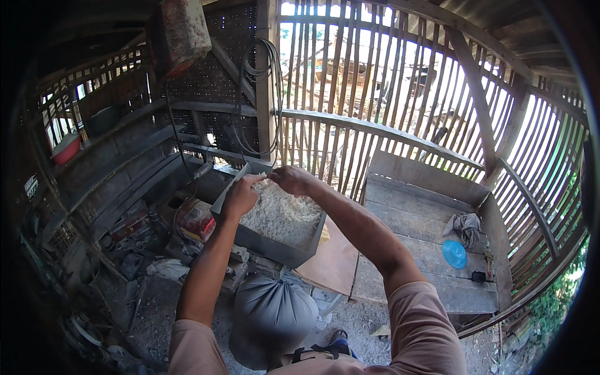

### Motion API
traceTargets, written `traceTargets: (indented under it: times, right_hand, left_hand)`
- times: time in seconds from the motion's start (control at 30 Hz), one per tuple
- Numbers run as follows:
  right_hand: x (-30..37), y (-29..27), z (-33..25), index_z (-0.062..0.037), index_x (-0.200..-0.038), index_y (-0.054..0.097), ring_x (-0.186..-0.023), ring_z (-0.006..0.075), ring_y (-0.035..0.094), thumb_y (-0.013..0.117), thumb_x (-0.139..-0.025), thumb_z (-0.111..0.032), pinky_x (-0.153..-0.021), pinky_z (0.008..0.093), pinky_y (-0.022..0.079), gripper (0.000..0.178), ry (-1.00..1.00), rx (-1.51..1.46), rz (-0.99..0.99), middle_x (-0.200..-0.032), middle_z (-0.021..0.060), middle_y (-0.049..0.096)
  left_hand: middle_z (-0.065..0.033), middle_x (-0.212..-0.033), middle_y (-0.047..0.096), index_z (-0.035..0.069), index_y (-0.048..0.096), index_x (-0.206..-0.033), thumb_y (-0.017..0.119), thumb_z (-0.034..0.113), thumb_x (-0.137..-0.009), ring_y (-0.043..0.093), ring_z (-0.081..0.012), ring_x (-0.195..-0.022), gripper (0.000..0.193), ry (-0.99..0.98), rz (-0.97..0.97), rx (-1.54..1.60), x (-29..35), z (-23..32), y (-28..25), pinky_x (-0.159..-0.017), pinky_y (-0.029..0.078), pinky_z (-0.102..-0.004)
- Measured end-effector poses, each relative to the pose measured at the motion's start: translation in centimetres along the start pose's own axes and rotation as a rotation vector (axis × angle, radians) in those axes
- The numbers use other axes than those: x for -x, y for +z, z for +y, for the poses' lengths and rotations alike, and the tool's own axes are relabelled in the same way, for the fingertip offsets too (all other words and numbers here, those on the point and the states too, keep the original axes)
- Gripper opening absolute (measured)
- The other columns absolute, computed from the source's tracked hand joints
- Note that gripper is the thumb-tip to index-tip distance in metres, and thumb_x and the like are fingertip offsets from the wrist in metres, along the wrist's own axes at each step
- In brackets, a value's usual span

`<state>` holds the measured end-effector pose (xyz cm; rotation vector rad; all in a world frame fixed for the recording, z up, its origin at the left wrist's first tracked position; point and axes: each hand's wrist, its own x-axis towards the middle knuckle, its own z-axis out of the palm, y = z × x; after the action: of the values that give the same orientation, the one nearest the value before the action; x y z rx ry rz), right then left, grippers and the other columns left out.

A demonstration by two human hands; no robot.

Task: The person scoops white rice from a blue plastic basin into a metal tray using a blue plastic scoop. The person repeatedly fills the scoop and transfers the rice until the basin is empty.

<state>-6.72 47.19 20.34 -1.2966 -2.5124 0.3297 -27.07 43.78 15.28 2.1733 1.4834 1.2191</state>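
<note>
A grey, box-shaped metal hopper (pixel 275 251) in front of me holds a heap of white, crumbly material (pixel 281 219). Both arms reach over it to its far side. My left hand (pixel 241 196) is closed, its index finger stretched toward the right hand. Beside it, my right hand (pixel 291 180) is bent down with its fingers pressed together. The fingertips of the two hands meet or nearly meet above the heap's far edge. Whatever is between them is too small to make out. Below the hopper's near side hangs or stands a bulging grey cloth sack (pixel 275 315), gathered at its top.
A red machine part (pixel 197 220) sits left of the hopper. To the right, a wooden platform (pixel 400 219) bears a blue round lid (pixel 454 254) and a grey cloth (pixel 465 230). Coiled cable (pixel 259 69) hangs on a post. A box-like object (pixel 181 37) hangs at upper left.
</note>
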Motion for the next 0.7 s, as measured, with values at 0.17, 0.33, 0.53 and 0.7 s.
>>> traceTargets:
  times: [0.17,0.33,0.53,0.7]
  right_hand:
    - [-0.3,0.8,2.9,-0.0090,-0.120,0.072,-0.114,0.0364,0.069,0.039,-0.106,-0.046,-0.096,0.0492,0.054,0.052,0.208,0.218,-0.092,-0.123,0.0164,0.073]
    - [-2.8,2.0,0.7,-0.0089,-0.126,0.069,-0.119,0.0388,0.066,0.046,-0.104,-0.040,-0.101,0.0480,0.053,0.045,-0.076,0.161,-0.083,-0.128,0.0196,0.070]
    - [6.1,-3.1,0.2,-0.0112,-0.123,0.073,-0.111,0.0291,0.070,0.048,-0.097,-0.012,-0.097,0.0404,0.053,0.036,-0.127,0.045,-0.152,-0.117,0.0136,0.075]
    - [10.9,-1.0,-3.2,-0.0147,-0.122,0.074,-0.112,0.0311,0.068,0.050,-0.088,-0.010,-0.100,0.0423,0.050,0.042,-0.243,0.161,-0.600,-0.118,0.0132,0.074]
  left_hand:
    - [-0.0174,-0.126,0.071,0.009,0.073,-0.123,0.053,0.010,-0.087,0.066,-0.0374,-0.117,0.042,-0.193,-0.071,-0.386,0.4,0.6,-0.9,-0.101,0.052,-0.0468]
    - [-0.0196,-0.123,0.072,0.008,0.073,-0.125,0.054,0.008,-0.087,0.066,-0.0386,-0.119,0.042,-0.203,-0.138,-0.177,-1.0,2.0,0.1,-0.103,0.051,-0.0449]
    - [-0.0168,-0.110,0.076,0.002,0.076,-0.114,0.057,0.003,-0.090,0.072,-0.0295,-0.109,0.031,-0.094,-0.272,-0.099,2.8,3.7,-4.5,-0.096,0.055,-0.0362]
    - [-0.0132,-0.106,0.076,0.003,0.078,-0.103,0.058,0.002,-0.087,0.073,-0.0288,-0.104,0.025,0.088,-0.520,-0.027,5.4,3.6,-2.1,-0.093,0.056,-0.0363]
